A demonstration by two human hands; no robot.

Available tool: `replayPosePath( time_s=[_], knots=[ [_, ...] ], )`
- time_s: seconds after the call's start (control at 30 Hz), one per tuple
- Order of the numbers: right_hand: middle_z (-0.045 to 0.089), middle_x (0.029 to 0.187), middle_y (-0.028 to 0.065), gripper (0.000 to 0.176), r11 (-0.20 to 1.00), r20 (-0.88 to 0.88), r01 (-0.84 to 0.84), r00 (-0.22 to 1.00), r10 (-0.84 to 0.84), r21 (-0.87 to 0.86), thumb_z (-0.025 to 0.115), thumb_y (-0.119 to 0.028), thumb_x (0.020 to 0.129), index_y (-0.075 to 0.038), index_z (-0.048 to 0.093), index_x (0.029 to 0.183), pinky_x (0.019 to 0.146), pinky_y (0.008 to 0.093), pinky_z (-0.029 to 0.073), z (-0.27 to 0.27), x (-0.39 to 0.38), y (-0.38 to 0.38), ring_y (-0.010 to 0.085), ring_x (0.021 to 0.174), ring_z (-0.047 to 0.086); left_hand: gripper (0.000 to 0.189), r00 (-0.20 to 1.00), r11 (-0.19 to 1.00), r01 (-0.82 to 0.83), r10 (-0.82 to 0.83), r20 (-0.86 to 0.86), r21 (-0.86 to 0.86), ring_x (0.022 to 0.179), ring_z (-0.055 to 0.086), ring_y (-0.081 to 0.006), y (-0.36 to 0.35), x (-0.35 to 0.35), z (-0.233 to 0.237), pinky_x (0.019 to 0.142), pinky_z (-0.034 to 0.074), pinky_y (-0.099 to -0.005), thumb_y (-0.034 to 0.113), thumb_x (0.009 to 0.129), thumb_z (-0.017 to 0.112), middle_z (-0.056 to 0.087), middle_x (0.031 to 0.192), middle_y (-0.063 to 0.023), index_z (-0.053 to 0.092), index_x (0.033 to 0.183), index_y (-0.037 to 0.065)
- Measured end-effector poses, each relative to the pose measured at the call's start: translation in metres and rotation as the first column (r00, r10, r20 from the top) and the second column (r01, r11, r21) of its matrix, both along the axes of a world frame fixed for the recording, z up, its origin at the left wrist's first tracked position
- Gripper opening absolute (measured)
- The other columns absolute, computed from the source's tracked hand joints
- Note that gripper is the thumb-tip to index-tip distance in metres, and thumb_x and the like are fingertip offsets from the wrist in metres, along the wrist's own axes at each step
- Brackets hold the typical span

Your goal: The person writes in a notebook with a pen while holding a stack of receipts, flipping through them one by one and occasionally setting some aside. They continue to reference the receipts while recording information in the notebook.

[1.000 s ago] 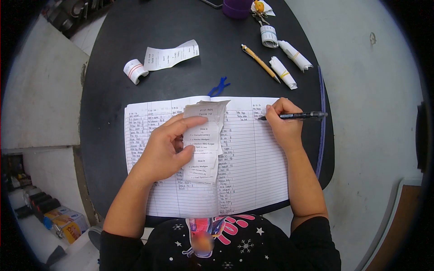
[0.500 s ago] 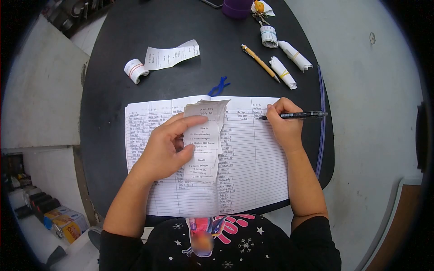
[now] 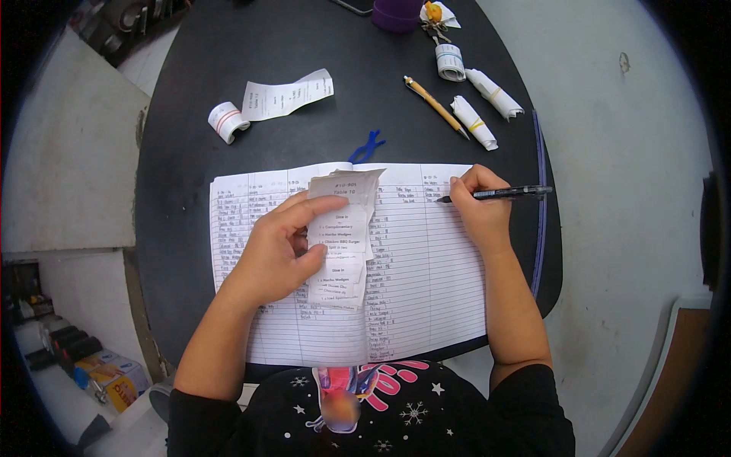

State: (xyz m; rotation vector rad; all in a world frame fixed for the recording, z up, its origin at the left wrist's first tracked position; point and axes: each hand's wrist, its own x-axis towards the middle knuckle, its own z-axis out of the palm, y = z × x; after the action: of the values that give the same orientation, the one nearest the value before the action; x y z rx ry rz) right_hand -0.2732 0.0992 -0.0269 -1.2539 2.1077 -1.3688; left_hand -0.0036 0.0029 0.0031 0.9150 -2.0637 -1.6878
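An open lined notebook [image 3: 449,305] with handwritten columns lies in front of me. My left hand [image 3: 282,247] pinches a stack of printed receipts [image 3: 340,221] over the notebook's middle; the top one reads "Table 10". In my right hand [image 3: 481,209] is a black pen [image 3: 514,193], its tip at the upper part of the right page, beside a few short handwritten lines. A blue cord [image 3: 368,147] sticks out above the notebook's spine.
A curled receipt [image 3: 288,95] and a banded paper roll [image 3: 228,122] lie at the upper left of the black table [image 3: 304,38]. A tan pen [image 3: 435,107], several rolled papers [image 3: 474,122], keys and a purple container [image 3: 396,15] are at the upper right.
The pen tip has shifted slightly left, and a little more writing shows by it on the right page. My left hand stays on the receipts; the view has moved slightly.
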Motion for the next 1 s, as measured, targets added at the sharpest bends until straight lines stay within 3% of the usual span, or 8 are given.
replayPosePath(
  time_s=[0.07, 0.47, 0.57, 1.0],
  knots=[
    [0.048, 0.056, 0.0017, 0.027, 1.0, -0.004, 0.006, 1.0, -0.006, 0.001, 0.067, -0.006, 0.076, -0.003, 0.047, 0.058, 0.051, 0.0275, 0.033, -0.0012, -0.0005, -0.0002, 0.009, 0.054, 0.041, 0.05, 1.0, 1.0, -0.005, 0.005, -0.017, 0.001, 0.095, 0.062, -0.0164, -0.0005, 0.0011, -0.0032, 0.074, 0.053, -0.0225, -0.01, 0.075, 0.054, 0.056, 0.123, -0.0121, 0.06, 0.122, 0.006],
    [0.047, 0.055, 0.0016, 0.027, 0.999, -0.014, -0.006, 1.0, 0.005, -0.037, 0.066, -0.004, 0.076, -0.003, 0.045, 0.058, 0.05, 0.0276, 0.032, 0.0003, 0.0, -0.0002, 0.0088, 0.053, 0.04, 0.051, 0.999, 1.0, -0.002, 0.003, -0.05, 0.023, 0.099, 0.062, -0.0184, -0.0001, 0.0008, -0.0042, 0.078, 0.054, -0.0243, -0.012, 0.074, 0.053, 0.055, 0.125, -0.0131, 0.059, 0.123, 0.004],
    [0.047, 0.055, 0.0015, 0.027, 0.999, -0.022, 0.008, 1.0, -0.009, -0.041, 0.065, -0.003, 0.076, -0.003, 0.045, 0.058, 0.05, 0.0275, 0.032, 0.0001, 0.0005, -0.0007, 0.0085, 0.053, 0.041, 0.054, 0.999, 0.999, -0.002, 0.003, -0.034, 0.034, 0.105, 0.062, -0.0201, -0.0001, -0.0005, -0.001, 0.087, 0.055, -0.0301, -0.015, 0.071, 0.054, 0.054, 0.121, -0.0108, 0.057, 0.122, 0.0],
    [0.047, 0.055, 0.0013, 0.027, 0.999, -0.016, -0.003, 1.0, 0.002, -0.04, 0.065, -0.004, 0.076, -0.003, 0.045, 0.058, 0.051, 0.0271, 0.032, -0.001, -0.002, 0.001, 0.0081, 0.053, 0.04, 0.053, 1.0, 0.999, -0.002, 0.003, -0.029, 0.032, 0.102, 0.063, -0.0196, 0.0011, -0.0006, -0.0005, 0.087, 0.055, -0.0302, -0.015, 0.071, 0.053, 0.055, 0.119, -0.0106, 0.057, 0.122, -0.001]
  ],
)
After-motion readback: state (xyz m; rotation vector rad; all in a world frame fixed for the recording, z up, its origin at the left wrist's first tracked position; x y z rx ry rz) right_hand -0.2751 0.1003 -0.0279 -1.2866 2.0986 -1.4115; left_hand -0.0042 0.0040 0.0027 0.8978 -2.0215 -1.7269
